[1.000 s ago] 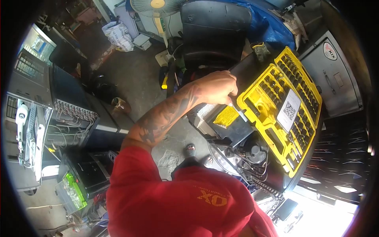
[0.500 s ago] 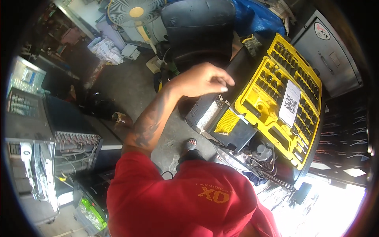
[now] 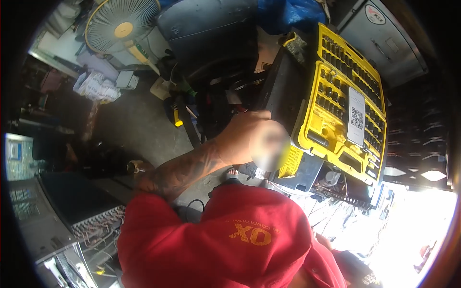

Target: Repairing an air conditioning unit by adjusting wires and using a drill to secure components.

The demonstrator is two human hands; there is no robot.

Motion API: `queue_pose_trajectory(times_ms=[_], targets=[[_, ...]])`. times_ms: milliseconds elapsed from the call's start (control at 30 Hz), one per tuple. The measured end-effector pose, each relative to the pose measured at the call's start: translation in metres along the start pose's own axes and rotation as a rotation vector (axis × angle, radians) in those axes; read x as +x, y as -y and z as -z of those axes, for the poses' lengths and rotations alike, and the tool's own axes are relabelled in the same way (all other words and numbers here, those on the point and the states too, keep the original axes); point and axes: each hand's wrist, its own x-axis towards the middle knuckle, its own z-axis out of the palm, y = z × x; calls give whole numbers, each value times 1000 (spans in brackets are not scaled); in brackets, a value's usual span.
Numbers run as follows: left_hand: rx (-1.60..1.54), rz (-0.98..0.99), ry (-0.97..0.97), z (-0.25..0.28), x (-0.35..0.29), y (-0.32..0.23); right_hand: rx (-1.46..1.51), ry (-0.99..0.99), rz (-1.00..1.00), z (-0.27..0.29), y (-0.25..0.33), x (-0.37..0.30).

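Note:
My left hand (image 3: 242, 137) reaches across in front of my chest, its tattooed forearm coming from the left. It is closest to the near left corner of a dark box-shaped unit (image 3: 284, 89). The fingers are smeared by a blur, so their grip and anything in them cannot be made out. On top of the unit lies an open yellow socket set case (image 3: 308, 132), filled with rows of dark sockets. A white card (image 3: 356, 108) with a square printed code lies over the case's middle. My right hand is out of sight.
A yellow-centred fan (image 3: 123, 30) and a black chair (image 3: 209, 38) stand at the far side. A grey metal cabinet (image 3: 391, 43) is at the far right. Below the case shows machinery with a compressor (image 3: 331, 178). Opened appliances with copper tubing (image 3: 98, 225) stand at the left.
My left hand has come nearer to my body, beside the unit's near corner, and its fingers have become blurred. The whole view has shifted, showing more clutter beside the chair.

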Motion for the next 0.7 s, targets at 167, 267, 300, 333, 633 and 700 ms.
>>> queue_pose_trajectory(times_ms=[167,267,300,333,633,700], targets=[[-47,-68,57,-3,4,18,101,-30,-38,-55,16,-26],[-489,103,110,7,9,26,159,-42,-54,-86,26,-37],[-659,235,115,13,12,25,180,-47,-59,-96,29,-40],[-927,438,190,27,16,22,200,-50,-62,-107,33,-42],[-131,-230,207,16,27,22,337,-66,-47,-173,71,-43],[-41,-196,292,17,24,15,367,-72,-43,-186,80,-42]])
